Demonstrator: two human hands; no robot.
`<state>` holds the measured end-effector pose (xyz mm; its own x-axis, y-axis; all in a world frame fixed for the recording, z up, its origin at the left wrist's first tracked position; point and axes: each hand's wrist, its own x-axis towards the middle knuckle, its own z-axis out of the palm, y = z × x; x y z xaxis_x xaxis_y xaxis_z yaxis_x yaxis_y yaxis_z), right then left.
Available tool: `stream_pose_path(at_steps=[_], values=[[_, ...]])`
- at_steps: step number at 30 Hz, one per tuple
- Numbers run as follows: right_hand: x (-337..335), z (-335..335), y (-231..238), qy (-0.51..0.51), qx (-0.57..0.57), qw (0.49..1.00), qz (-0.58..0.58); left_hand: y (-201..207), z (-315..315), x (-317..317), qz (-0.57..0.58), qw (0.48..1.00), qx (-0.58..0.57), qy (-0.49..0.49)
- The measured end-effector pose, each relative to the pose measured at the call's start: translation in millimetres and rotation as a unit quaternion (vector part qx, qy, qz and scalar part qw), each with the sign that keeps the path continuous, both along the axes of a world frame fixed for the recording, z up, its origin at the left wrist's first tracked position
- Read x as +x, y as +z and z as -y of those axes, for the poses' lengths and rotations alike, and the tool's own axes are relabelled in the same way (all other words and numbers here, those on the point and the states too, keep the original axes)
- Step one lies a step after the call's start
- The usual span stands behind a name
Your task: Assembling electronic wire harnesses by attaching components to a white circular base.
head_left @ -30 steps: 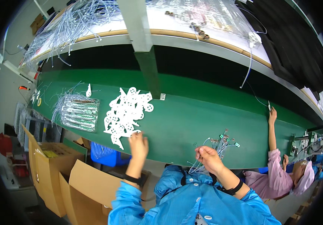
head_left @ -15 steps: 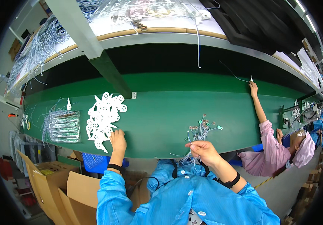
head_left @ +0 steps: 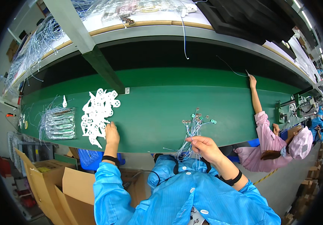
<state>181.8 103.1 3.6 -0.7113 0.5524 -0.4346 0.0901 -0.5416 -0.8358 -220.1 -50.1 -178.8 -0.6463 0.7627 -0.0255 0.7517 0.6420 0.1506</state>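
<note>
My left hand (head_left: 112, 134) is at the right edge of a pile of flat white plastic parts (head_left: 94, 114), its fingers bent and close together. The fingertips touch the pile, but what they pinch, if anything, is hidden. In front of my body, my right hand (head_left: 206, 147) pinches a thin white-blue cable between thumb and index finger. That cable belongs to a loose bundle of thin cables (head_left: 192, 131), which lies over the table's near edge. Small brown and green rings (head_left: 197, 115) sit at the bundle's far ends. The cables' other ends hang towards my lap.
Bagged cable bundles (head_left: 60, 123) and one separate white part (head_left: 64, 101) lie left on the green table (head_left: 150, 108). A metal post (head_left: 101, 67) carries a shelf above. Open cardboard boxes (head_left: 56, 187) stand lower left. At right, a co-worker in pink (head_left: 268, 138) reaches over the table.
The whole view has shifted a little. My left hand sits slightly farther along the pile's edge; my right hand keeps its pinch on the cable. The co-worker's head has turned.
</note>
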Motion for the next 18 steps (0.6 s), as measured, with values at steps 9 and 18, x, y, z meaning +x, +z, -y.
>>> stream_pose_path(at_steps=[9,18], values=[[-4,-1,7,0.014,0.025,0.999,0.025,75,-43,70,0.402,0.873,0.243,0.13],[-10,-7,10,0.054,0.057,0.996,0.037,149,-46,146,0.688,0.595,0.37,0.19]])
